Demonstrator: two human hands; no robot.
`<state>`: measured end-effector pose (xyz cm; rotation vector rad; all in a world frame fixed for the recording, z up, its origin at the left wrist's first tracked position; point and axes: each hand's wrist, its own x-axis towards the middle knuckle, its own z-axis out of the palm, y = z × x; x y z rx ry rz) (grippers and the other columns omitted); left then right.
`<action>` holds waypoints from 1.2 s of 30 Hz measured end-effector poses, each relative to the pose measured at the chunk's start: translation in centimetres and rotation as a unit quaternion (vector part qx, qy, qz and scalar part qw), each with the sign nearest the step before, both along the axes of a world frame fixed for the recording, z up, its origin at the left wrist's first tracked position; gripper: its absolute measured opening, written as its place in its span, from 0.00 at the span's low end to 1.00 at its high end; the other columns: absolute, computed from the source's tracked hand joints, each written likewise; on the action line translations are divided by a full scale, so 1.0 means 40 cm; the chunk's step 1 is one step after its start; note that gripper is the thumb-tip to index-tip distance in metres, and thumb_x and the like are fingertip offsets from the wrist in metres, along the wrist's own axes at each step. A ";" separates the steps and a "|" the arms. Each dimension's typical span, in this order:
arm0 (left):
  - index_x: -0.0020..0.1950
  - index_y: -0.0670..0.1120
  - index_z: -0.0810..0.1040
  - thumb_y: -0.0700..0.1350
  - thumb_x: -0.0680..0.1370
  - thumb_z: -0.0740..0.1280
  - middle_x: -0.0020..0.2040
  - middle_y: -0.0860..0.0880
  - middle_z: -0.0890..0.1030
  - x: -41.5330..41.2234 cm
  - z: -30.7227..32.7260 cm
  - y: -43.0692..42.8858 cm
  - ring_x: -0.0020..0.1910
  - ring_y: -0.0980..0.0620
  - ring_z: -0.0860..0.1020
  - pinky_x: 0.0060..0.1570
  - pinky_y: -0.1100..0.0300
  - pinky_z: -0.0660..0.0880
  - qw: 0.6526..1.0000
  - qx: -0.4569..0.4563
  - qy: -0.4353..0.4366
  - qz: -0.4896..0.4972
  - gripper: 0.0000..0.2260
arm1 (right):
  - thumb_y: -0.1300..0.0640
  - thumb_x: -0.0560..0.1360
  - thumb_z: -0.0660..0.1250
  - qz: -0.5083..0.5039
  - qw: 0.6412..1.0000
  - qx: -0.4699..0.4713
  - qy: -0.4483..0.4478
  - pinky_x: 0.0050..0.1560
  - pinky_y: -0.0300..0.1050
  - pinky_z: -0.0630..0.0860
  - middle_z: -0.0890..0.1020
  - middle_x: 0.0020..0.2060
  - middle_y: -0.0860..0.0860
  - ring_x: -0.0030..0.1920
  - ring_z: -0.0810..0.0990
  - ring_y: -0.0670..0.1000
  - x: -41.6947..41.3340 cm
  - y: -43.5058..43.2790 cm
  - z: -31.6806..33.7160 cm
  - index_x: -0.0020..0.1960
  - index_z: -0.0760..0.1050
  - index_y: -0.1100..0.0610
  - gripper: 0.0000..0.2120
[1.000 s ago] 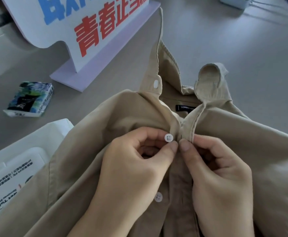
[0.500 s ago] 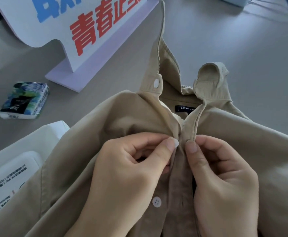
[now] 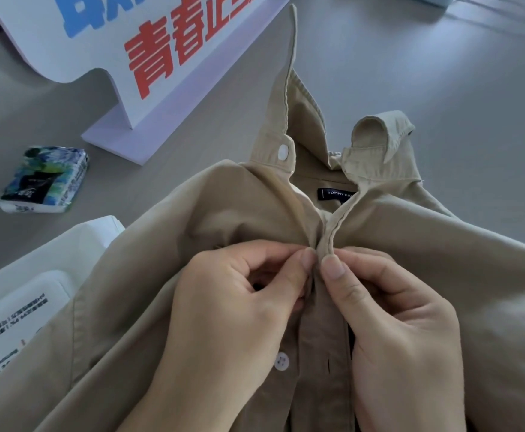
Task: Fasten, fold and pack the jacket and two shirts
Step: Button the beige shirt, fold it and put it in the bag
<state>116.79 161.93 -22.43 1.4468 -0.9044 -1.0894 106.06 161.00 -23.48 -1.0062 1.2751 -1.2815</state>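
Note:
A beige shirt (image 3: 442, 254) lies collar-away on the grey table, its collar standing open with a dark label (image 3: 333, 193) inside. My left hand (image 3: 233, 310) pinches the left front edge just below the collar. My right hand (image 3: 392, 325) pinches the right placket edge beside it, thumbs almost touching. The button between them is hidden under the fabric. A white collar button (image 3: 283, 152) and a lower white button (image 3: 281, 360) show.
A white sign with red and blue characters (image 3: 161, 57) stands at the back left on the grey table (image 3: 442, 73). A small printed tissue pack (image 3: 44, 179) lies at the left. A white wipes pack (image 3: 8, 316) sits at the lower left, partly under the shirt.
The white button that showed at my left thumb a second ago has gone out of sight under the right placket. Both hands stay pinching the two front edges together.

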 end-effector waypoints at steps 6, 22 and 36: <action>0.35 0.56 0.84 0.46 0.68 0.71 0.27 0.51 0.83 -0.001 0.001 -0.003 0.26 0.59 0.81 0.27 0.72 0.74 1.000 0.003 0.016 -0.004 0.05 | 0.58 0.57 0.75 0.045 0.982 0.118 -0.140 0.34 0.47 0.81 0.84 0.35 0.63 0.34 0.84 0.58 -0.014 0.001 0.028 0.38 0.84 0.61 0.10; 0.40 0.54 0.86 0.53 0.67 0.75 0.33 0.50 0.85 0.007 -0.004 0.005 0.35 0.47 0.85 0.32 0.57 0.81 0.997 0.037 0.024 -0.064 0.05 | 0.56 0.64 0.75 0.032 0.988 -0.027 0.152 0.32 0.35 0.77 0.83 0.29 0.48 0.30 0.82 0.44 0.002 0.003 0.005 0.37 0.82 0.50 0.03; 0.36 0.54 0.82 0.50 0.75 0.66 0.28 0.55 0.82 0.010 -0.005 0.005 0.25 0.54 0.80 0.22 0.64 0.74 0.987 0.035 -0.156 -0.032 0.09 | 0.65 0.67 0.73 0.034 0.998 -0.036 0.039 0.26 0.28 0.72 0.81 0.24 0.47 0.24 0.77 0.38 0.007 0.011 0.018 0.34 0.81 0.58 0.05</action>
